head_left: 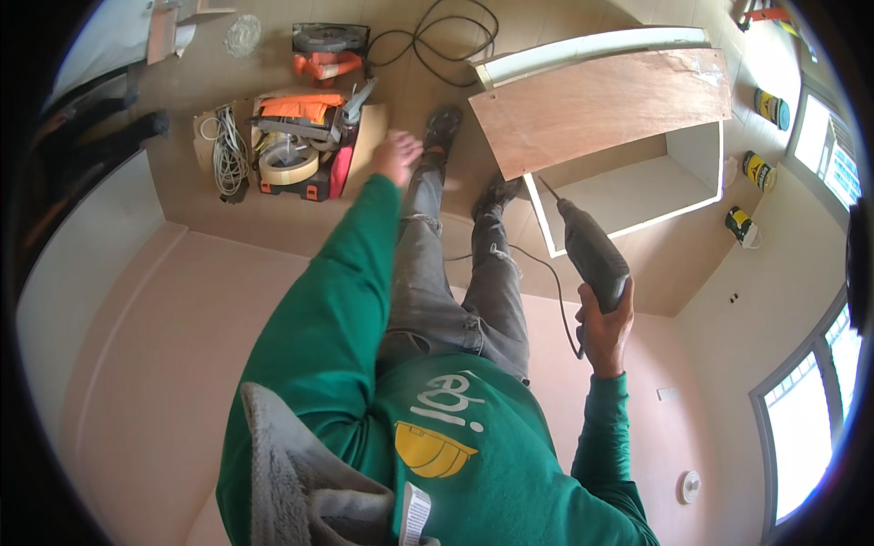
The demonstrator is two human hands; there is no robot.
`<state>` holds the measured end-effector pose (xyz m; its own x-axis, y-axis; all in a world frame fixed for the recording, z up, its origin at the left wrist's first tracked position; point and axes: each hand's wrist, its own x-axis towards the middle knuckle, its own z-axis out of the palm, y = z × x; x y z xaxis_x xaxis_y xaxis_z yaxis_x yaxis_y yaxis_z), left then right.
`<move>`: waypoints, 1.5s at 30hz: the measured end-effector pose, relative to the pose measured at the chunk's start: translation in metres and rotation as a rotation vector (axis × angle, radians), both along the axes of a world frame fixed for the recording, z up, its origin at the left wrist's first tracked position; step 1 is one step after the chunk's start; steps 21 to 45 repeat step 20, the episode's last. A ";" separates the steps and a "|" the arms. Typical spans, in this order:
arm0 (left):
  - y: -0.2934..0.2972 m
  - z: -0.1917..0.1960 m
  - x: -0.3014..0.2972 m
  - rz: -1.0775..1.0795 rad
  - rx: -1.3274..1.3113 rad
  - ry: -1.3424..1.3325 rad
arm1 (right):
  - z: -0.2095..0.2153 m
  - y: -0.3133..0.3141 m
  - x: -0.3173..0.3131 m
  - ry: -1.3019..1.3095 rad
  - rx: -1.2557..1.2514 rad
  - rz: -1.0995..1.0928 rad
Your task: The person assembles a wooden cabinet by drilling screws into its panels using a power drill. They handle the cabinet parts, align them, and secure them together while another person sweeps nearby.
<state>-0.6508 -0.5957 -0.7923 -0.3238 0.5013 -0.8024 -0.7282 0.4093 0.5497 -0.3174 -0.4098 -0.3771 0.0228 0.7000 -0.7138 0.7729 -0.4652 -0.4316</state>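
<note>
My right hand [608, 332] is wrapped round the handle of a dark corded power drill [594, 253]. Its long thin bit points away from me, towards the near left corner of a white box-shaped cabinet [635, 193]. A reddish plywood panel [605, 111] lies across the far part of that cabinet, leaving the near part uncovered. My left hand [398, 157] is held out to the left with nothing visible in it, its fingers apart and slightly blurred. Closest to it is a tool box [312, 189] filled with tools, a roll of tape [289, 166] and an orange item [299, 108].
Beyond the tool box stands a circular saw [330, 50], with a black cable [437, 27] looped beside it. Coiled white cord [228, 153] lies at the left. Several cans, including one [771, 108], line the right wall. The drill's cord [557, 278] hangs behind my legs.
</note>
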 end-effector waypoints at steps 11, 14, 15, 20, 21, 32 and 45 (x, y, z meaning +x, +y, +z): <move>0.031 0.094 0.082 -0.187 -0.260 0.061 | 0.031 -0.009 0.111 0.076 0.040 -0.090; 0.067 0.112 0.137 -0.298 -0.101 -0.084 | 0.059 0.007 0.135 0.053 0.075 -0.220; 0.075 0.126 0.152 -0.311 -0.113 -0.100 | 0.062 0.013 0.150 0.015 0.155 -0.130; 0.078 0.091 0.169 -0.644 -0.183 0.002 | 0.104 0.037 0.164 -0.012 0.298 -0.200; 0.078 0.091 0.169 -0.644 -0.183 0.002 | 0.104 0.037 0.164 -0.012 0.298 -0.200; 0.078 0.091 0.169 -0.644 -0.183 0.002 | 0.104 0.037 0.164 -0.012 0.298 -0.200; 0.078 0.091 0.169 -0.644 -0.183 0.002 | 0.104 0.037 0.164 -0.012 0.298 -0.200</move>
